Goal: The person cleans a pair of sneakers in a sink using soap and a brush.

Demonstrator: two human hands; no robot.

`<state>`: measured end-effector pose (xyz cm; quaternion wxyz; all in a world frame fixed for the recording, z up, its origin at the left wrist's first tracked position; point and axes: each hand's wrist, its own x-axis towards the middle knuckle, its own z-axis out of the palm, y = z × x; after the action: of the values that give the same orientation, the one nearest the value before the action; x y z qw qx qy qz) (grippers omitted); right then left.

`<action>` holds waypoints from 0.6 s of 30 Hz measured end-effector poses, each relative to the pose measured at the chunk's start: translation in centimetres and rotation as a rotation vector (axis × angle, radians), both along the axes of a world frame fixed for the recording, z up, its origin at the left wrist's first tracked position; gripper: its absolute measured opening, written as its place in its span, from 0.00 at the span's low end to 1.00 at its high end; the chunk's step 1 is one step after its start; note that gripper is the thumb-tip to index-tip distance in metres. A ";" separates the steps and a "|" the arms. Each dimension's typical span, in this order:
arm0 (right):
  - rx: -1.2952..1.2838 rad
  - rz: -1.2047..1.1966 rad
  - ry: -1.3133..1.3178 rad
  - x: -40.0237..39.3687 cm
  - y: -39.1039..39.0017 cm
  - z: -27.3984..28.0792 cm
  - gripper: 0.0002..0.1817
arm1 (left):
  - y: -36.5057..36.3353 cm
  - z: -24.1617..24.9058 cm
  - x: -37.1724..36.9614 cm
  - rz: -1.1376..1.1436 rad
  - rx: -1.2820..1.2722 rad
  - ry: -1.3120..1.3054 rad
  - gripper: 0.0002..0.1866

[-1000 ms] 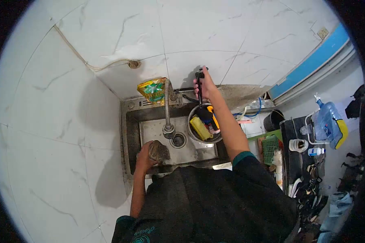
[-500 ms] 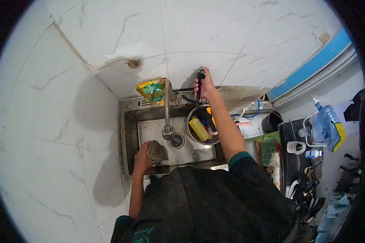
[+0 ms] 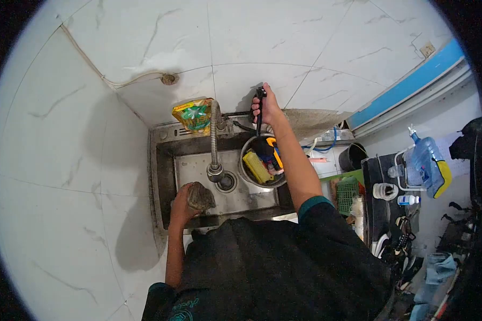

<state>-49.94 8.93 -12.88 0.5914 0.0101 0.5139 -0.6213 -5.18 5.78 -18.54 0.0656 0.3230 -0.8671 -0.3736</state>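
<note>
A rough grey-brown lump (image 3: 201,197) is gripped in my left hand (image 3: 182,204), over the front left part of the steel sink (image 3: 190,165). Up by the wall, my right hand (image 3: 269,109) is wrapped round a black handle (image 3: 260,115). The handle's lower end reaches down to a round metal bowl (image 3: 243,170). In the bowl lie a yellow block (image 3: 257,167), a dark item and an orange-yellow item. Left of the bowl, the flexible metal faucet (image 3: 213,144) hangs over the sink near the drain (image 3: 226,182).
A yellow-green pouch (image 3: 195,115) leans at the wall behind the sink. To the right are a dark bucket (image 3: 352,157), a green basket (image 3: 347,196), a white bottle (image 3: 408,200) and a large blue water jug (image 3: 427,160). Tiled wall (image 3: 53,144) rises on the left.
The whole view has shifted slightly, so most things appear a little further left. The dark item in the bowl sits differently around the handle's lower end. Both hands keep their holds.
</note>
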 end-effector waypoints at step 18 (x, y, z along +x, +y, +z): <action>-0.131 0.174 -0.212 0.8 2.2 1.6 0.39 | 0.3 0.8 0.5 0.035 0.013 0.029 0.51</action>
<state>-49.15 11.16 -11.28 0.6933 -0.0076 0.4059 -0.5955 -4.70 6.06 -17.74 0.0826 0.3330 -0.8577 -0.3829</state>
